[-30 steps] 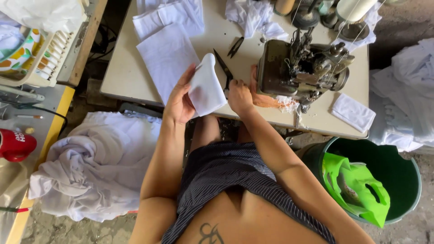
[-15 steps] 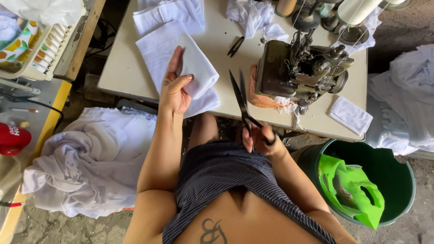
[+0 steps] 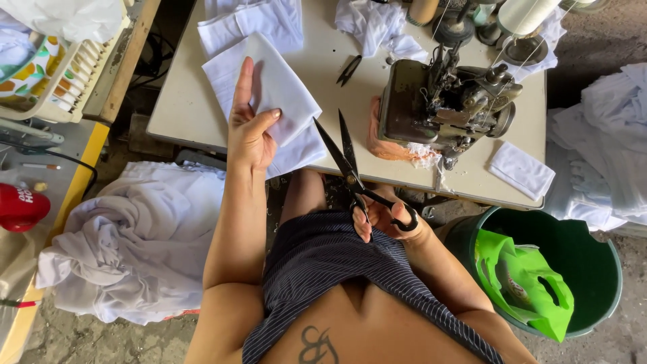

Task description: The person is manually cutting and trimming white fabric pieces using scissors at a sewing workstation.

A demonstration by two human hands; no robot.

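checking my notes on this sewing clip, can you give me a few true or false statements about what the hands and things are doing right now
1. The right hand holds black scissors with the blades open. True.
2. The left hand rests on a green cloth. False: it holds a folded white cloth piece at the table edge.
3. The scissors are cutting the cloth. False: the blades are apart from it.
4. A green bucket sits to the person's right. True.
5. The sewing machine stands on the floor. False: it is on the table.
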